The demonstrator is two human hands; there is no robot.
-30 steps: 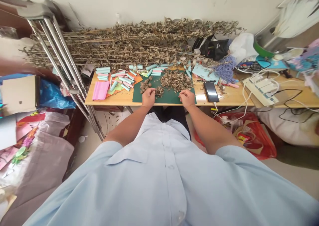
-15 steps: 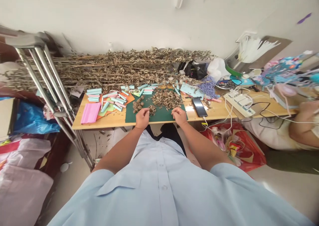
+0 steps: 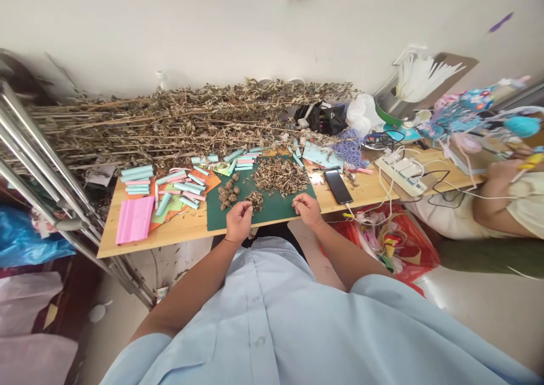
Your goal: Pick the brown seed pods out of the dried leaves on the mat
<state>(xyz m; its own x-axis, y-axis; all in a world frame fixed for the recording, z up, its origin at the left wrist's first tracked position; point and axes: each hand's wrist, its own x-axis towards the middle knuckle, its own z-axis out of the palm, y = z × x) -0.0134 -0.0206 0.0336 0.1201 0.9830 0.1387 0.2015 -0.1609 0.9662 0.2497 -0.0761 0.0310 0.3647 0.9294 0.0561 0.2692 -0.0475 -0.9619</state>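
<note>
My left hand (image 3: 238, 222) is closed at the front edge of the green cutting mat (image 3: 216, 219), its fingertips beside a small heap of dried leaves (image 3: 255, 200). Whatever it pinches is too small to make out. Curled at the mat's right front, my right hand (image 3: 307, 209) has its fingers pressed together, and anything between them is hidden. A larger pile of crumbled dried leaves (image 3: 281, 175) spreads over the back of the mat. Several brown balls of rolled plant matter (image 3: 228, 194) are clustered at its left.
Long dried plant stalks (image 3: 170, 124) line the wall. Left lie paper rolls (image 3: 187, 188) and pink crepe paper (image 3: 135, 219); crutches (image 3: 46, 164) stand beyond. A phone (image 3: 338, 187), purple yarn (image 3: 351, 148) and a power strip (image 3: 400, 172) lie right. A co-worker's arm (image 3: 495, 195) shows far right.
The camera view has shifted and tilted slightly, so the table appears turned. Both hands stay near the mat's front edge, fingers still closed; the leaf heaps look much the same.
</note>
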